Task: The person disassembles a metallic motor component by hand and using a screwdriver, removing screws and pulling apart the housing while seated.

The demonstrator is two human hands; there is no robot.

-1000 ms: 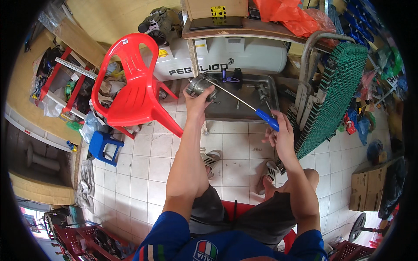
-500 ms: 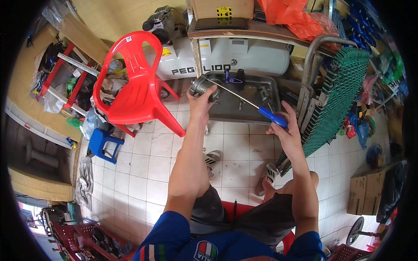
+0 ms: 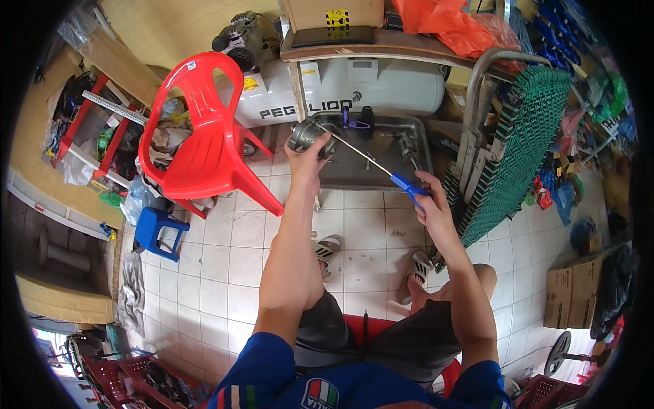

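My left hand (image 3: 308,155) is closed around a round grey metal part (image 3: 304,136), held above the left end of a dark metal tray. A long screwdriver (image 3: 403,185) with a blue handle is in my right hand (image 3: 434,204), fingers wrapped about the handle. Its shaft slants up and left, and the tip reaches the upper side of the metal part. Whether the tip sits on a screw is too small to tell. Inside the tray (image 3: 361,178) lie a purple-handled tool (image 3: 355,121) and a smaller metal assembly (image 3: 407,146).
A red plastic chair (image 3: 204,136) stands to the left, with a blue stool (image 3: 160,232) beside it. Behind the tray are a white tank (image 3: 402,88) and a wooden bench (image 3: 409,49). A green woven folding bed (image 3: 511,150) leans at the right; cardboard boxes (image 3: 575,296) stand beyond.
My right hand has moved slightly up and left and changed its hold on the screwdriver handle, the fingers now curled more closely round it. My left hand still grips the metal part.
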